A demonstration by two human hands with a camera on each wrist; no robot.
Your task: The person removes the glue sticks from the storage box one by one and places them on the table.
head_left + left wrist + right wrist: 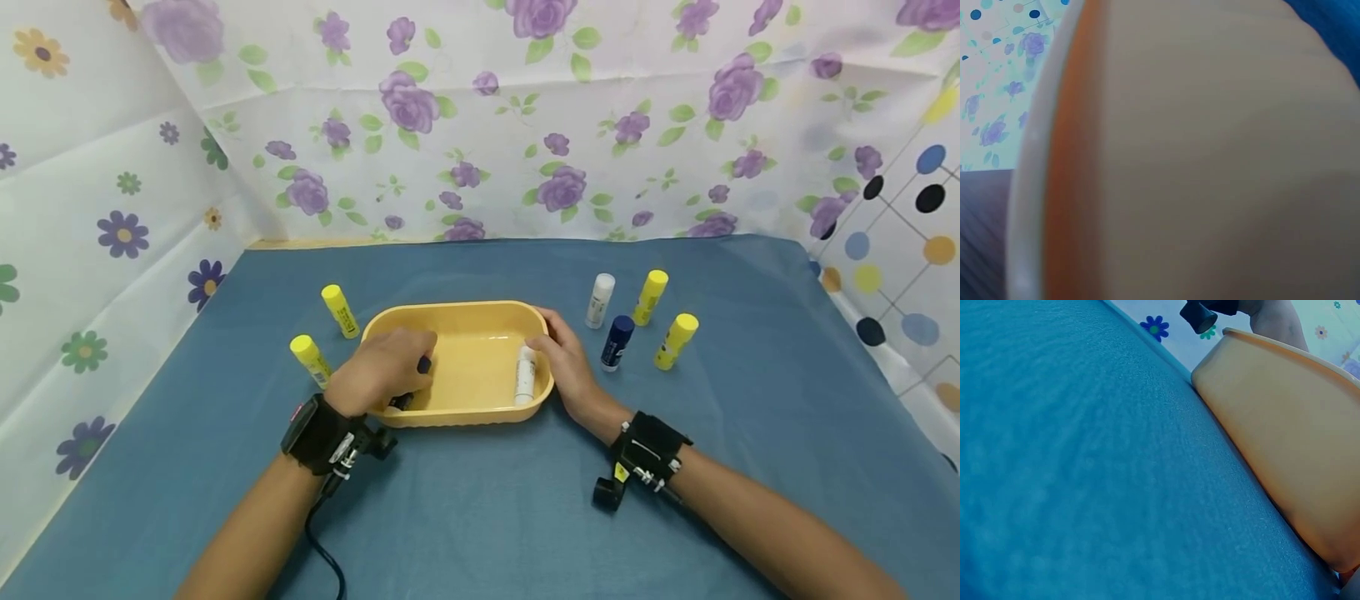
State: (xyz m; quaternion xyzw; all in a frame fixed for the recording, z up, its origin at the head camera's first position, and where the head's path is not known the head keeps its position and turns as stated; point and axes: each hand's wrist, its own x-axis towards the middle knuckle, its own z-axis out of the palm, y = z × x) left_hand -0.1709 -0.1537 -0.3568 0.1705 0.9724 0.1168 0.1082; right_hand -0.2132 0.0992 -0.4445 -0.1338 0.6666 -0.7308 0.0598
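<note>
A yellow plastic tray (pixel 472 414) lies on the blue cloth. My left hand (pixel 386 362) reaches into its left end, thumb and forefinger pinching a dark-capped glue stick (pixel 424 364) mostly hidden by the hand. Below those fingers, another dark stick (pixel 401 402) shows partly inside the tray. At the tray's right end my right hand (pixel 567 358) grips the rim, thumb over the edge and fingers outside. Near that thumb, a white glue stick (pixel 525 377) is in the tray. The left wrist view is filled by the tray's blurred wall (pixel 1210 125); the right shows its outer side (pixel 1285 425).
Two yellow glue sticks (pixel 341 312) stand left of the tray, one partly behind the left hand. To the right stand a white glue stick (pixel 599 301), a navy one (pixel 617 343) and two yellow ones (pixel 677 342). Flowered sheets (pixel 465 125) enclose the back and sides.
</note>
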